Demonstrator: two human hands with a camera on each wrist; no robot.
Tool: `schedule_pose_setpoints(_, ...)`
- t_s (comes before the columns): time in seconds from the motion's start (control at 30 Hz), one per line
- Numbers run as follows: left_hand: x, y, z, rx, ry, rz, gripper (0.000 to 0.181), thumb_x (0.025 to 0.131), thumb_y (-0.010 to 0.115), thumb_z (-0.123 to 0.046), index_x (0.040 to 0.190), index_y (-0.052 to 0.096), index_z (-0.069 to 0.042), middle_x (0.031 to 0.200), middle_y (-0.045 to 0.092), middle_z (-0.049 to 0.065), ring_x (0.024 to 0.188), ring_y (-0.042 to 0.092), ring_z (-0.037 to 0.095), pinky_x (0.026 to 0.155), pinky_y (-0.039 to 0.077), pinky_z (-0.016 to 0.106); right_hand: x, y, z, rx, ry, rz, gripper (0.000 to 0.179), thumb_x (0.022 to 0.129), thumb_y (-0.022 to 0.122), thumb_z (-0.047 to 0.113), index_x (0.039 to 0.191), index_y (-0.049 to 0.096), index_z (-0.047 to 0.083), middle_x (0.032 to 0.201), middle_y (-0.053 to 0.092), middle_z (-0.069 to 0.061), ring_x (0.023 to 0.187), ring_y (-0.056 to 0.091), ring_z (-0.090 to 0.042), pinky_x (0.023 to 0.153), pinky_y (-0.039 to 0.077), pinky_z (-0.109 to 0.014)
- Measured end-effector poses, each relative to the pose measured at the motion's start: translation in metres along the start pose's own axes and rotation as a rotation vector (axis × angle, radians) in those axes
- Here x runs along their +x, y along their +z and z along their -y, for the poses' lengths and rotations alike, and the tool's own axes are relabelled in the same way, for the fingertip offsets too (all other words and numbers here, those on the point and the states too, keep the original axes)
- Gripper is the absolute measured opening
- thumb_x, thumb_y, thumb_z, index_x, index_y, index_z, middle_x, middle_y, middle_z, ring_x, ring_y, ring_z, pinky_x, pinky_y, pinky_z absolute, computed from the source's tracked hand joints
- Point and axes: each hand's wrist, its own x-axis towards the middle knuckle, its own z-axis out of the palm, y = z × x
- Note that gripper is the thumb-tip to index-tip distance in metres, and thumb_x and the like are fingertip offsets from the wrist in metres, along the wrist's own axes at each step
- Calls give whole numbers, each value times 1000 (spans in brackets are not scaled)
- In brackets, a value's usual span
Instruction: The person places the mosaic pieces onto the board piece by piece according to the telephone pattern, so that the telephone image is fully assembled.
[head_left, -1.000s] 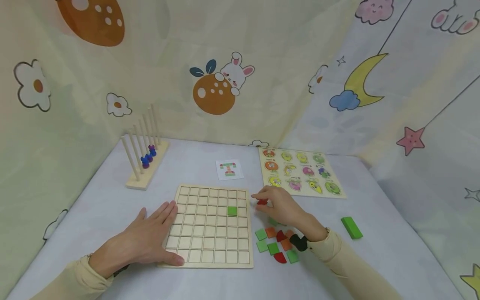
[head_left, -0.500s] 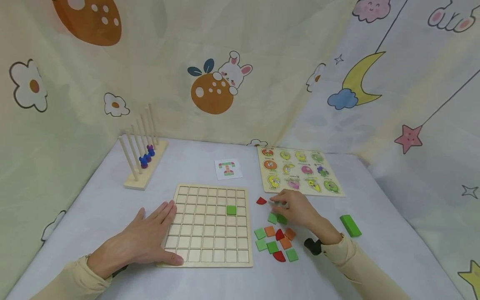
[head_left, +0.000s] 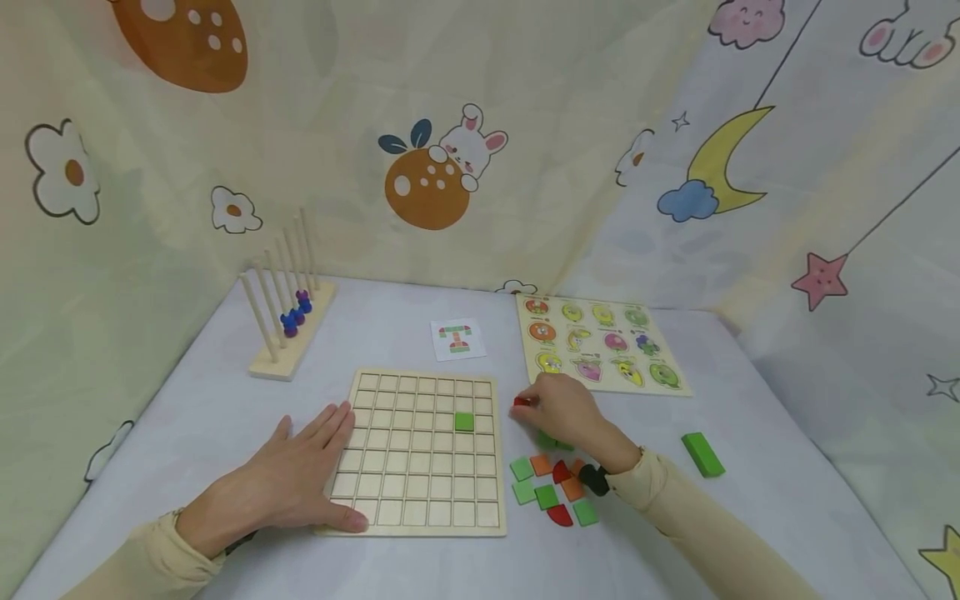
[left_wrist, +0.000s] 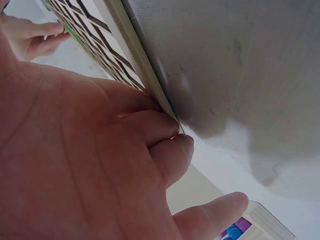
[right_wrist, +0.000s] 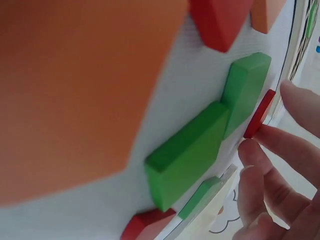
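My left hand [head_left: 296,475] lies with straight fingers along the left edge of the wooden grid board [head_left: 408,465], its thumb on the near corner. A single green square tile [head_left: 464,422] sits in a cell toward the board's right. Just off the board's right edge, my right hand [head_left: 566,408] pinches a red quarter-circle tile [head_left: 521,402] between thumb and forefinger. In the right wrist view those fingers meet the ends of the red tile [right_wrist: 259,116], low at the tabletop. Green tiles [right_wrist: 187,152] stand close beside it, partly under the hand in the head view.
Loose green, orange and red tiles [head_left: 546,497] are spread right of the board. Behind it lies a pattern card [head_left: 457,339]. A fruit puzzle board [head_left: 603,346] is at the back right, a peg stand [head_left: 292,333] with beads at the back left, and a green block [head_left: 703,455] far right.
My right hand first drew back to the right, uncovering the red tile, then came back left and took it between thumb and forefinger. The left hand stayed on the board.
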Motion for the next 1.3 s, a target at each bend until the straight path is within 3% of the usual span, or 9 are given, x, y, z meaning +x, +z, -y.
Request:
schedule_pose_setpoints(0.1,0,1,0,-6,-4,3,147,60,65,-94,159,23,7,169,21,25,156,24,45,110,16,83,1,1,3,0,15,-4,26,86,84,27,107,82,12,98,79,-1,70,53,-10,57,39,-23)
schedule_pose_setpoints(0.37,-1,0,0,-5,-8,-2,148,60,66,-94,159,24,8,169,21,26,156,24,45,110,17,83,-1,-1,-2,54,-59,47,32,89,77,6,121,77,8,99,72,-4,71,51,-12,58,40,-22)
schedule_pose_setpoints(0.6,-1,0,0,-4,-7,0,148,60,65,-94,159,24,8,169,21,26,156,24,45,110,17,84,-1,2,-3,62,-58,25,34,88,82,16,119,77,5,104,75,-5,80,57,-11,65,45,-22)
schedule_pose_setpoints(1.07,-2,0,-1,1,7,-15,147,61,64,-94,159,24,7,169,21,25,156,25,45,110,19,83,-3,0,-1,-10,-123,3,20,88,80,9,108,81,6,91,72,-5,77,57,-10,66,47,-23)
schedule_pose_setpoints(1.3,-2,0,-1,-7,11,-14,147,61,64,-94,159,24,7,169,21,26,156,24,45,110,17,83,-1,-2,4,39,-161,-9,22,89,80,12,110,80,5,95,74,-4,81,62,-12,67,49,-22)
